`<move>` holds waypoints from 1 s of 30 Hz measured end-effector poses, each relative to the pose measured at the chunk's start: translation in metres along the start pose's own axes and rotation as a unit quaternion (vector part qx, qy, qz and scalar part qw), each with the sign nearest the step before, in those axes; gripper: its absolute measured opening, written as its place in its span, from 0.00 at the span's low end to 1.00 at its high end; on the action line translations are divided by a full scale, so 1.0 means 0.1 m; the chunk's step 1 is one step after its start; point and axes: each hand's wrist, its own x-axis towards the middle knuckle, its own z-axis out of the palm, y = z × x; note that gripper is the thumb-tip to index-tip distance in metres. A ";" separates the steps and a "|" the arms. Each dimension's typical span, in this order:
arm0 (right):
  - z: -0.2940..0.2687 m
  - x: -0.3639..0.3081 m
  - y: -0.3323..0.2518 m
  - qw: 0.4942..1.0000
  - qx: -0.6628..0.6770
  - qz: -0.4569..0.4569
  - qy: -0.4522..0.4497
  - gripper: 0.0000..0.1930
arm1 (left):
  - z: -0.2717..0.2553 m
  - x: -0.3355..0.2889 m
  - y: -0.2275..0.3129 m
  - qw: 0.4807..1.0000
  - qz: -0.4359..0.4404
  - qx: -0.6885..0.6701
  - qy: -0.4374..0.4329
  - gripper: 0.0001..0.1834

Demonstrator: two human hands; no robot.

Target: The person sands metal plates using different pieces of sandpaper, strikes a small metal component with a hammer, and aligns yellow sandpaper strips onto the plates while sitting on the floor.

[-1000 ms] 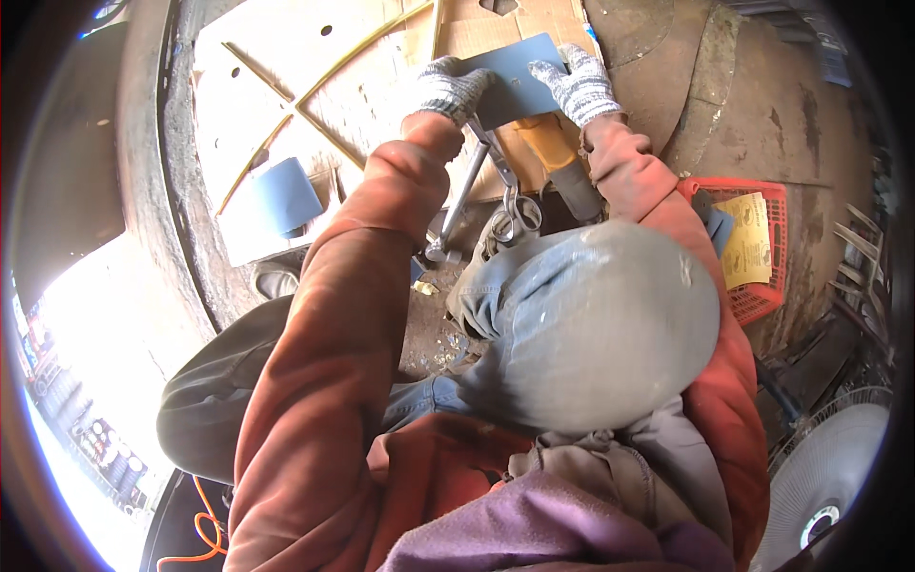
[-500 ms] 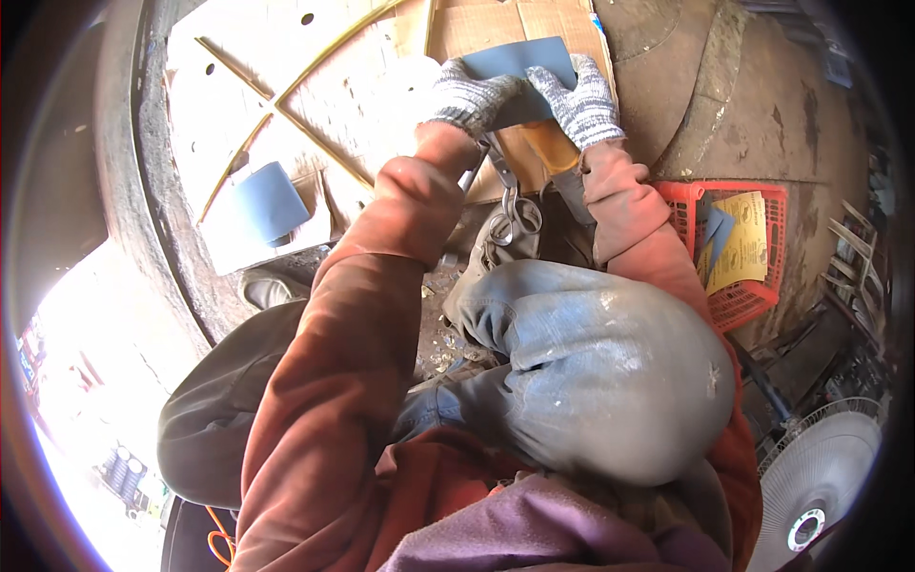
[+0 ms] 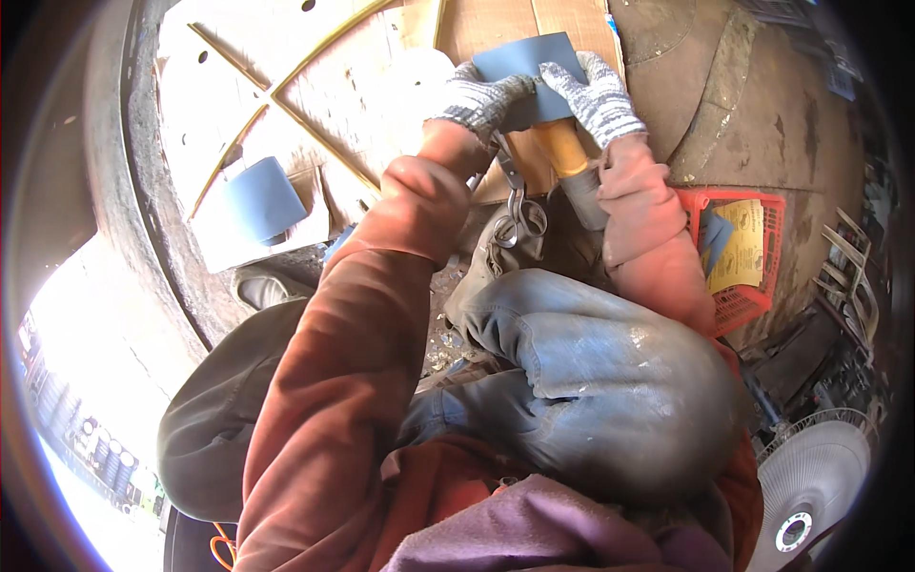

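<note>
The grip of the gloved left hand (image 3: 484, 101) and right hand (image 3: 598, 100) clasps a blue-grey sheet (image 3: 529, 59) over the far cardboard (image 3: 486, 25), seemingly flexing it, and the next move likely calls for even pressure.

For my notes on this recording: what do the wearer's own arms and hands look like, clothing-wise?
The left hand and right hand wear knit gloves, white with grey stripes. Both arms are covered by loose, rust-red long sleeves, wrinkled and bunched toward the wrists, stopping short of the gloves. No clear markings show on the sleeves.
</note>
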 end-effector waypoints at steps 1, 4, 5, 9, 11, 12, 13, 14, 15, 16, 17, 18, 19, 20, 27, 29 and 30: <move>-0.03 -0.01 -0.09 0.999 -0.033 -0.022 0.009 0.39 | 0.02 -0.09 0.04 1.000 -0.010 -0.009 0.001 0.25; 0.15 0.05 -0.07 0.972 -0.185 -0.084 0.117 0.39 | -0.02 -0.08 0.03 1.000 -0.022 -0.009 0.017 0.26; 0.05 0.08 -0.10 0.995 -0.069 -0.058 0.047 0.39 | 0.02 -0.08 0.06 1.000 -0.009 -0.003 0.018 0.26; 0.08 0.03 -0.09 1.000 0.022 0.006 0.009 0.37 | 0.09 -0.07 0.08 1.000 -0.018 -0.009 0.017 0.28; 0.10 -0.03 -0.05 0.999 -0.001 0.016 0.030 0.36 | 0.09 -0.03 0.04 0.999 -0.006 -0.032 0.013 0.29; 0.11 -0.09 -0.08 0.998 -0.024 0.032 0.051 0.35 | 0.08 -0.01 0.03 0.999 -0.007 -0.034 0.011 0.29; 0.12 -0.03 0.03 0.999 0.034 0.029 0.030 0.35 | 0.07 0.04 0.04 0.999 -0.020 -0.034 0.012 0.27; 0.14 -0.05 -0.01 0.999 0.034 0.029 0.027 0.35 | 0.02 0.05 0.05 0.999 -0.032 -0.032 0.016 0.24; 0.17 -0.08 -0.05 0.998 0.018 0.010 0.053 0.37 | -0.02 0.05 0.05 0.998 -0.045 -0.030 0.021 0.22; 0.21 -0.11 -0.09 0.997 0.002 -0.010 0.078 0.38 | -0.06 0.02 0.04 0.998 -0.045 -0.031 0.025 0.22; 0.28 -0.13 -0.06 0.985 -0.062 -0.035 0.158 0.40 | -0.06 -0.02 0.05 0.999 -0.025 -0.034 0.001 0.22; 0.29 -0.16 -0.02 0.985 -0.063 -0.036 0.158 0.40 | -0.06 -0.06 0.06 0.999 -0.005 -0.038 -0.023 0.22; 0.30 -0.23 0.03 0.984 -0.012 -0.028 0.175 0.42 | -0.02 -0.11 0.05 0.998 -0.011 -0.050 -0.025 0.24; 0.30 -0.30 0.00 0.980 0.038 -0.020 0.193 0.44 | 0.01 -0.12 0.06 0.999 -0.004 -0.034 -0.033 0.24; 0.35 -0.23 -0.14 0.983 -0.013 0.064 0.172 0.42 | -0.12 -0.15 -0.04 0.996 0.025 -0.067 -0.059 0.19; 0.29 -0.16 -0.04 0.989 0.007 0.069 0.130 0.45 | -0.08 -0.13 -0.09 0.994 0.031 -0.075 -0.072 0.17; 0.21 -0.08 0.05 0.989 0.004 0.072 0.131 0.45 | -0.05 -0.13 -0.11 0.994 0.029 -0.078 -0.075 0.17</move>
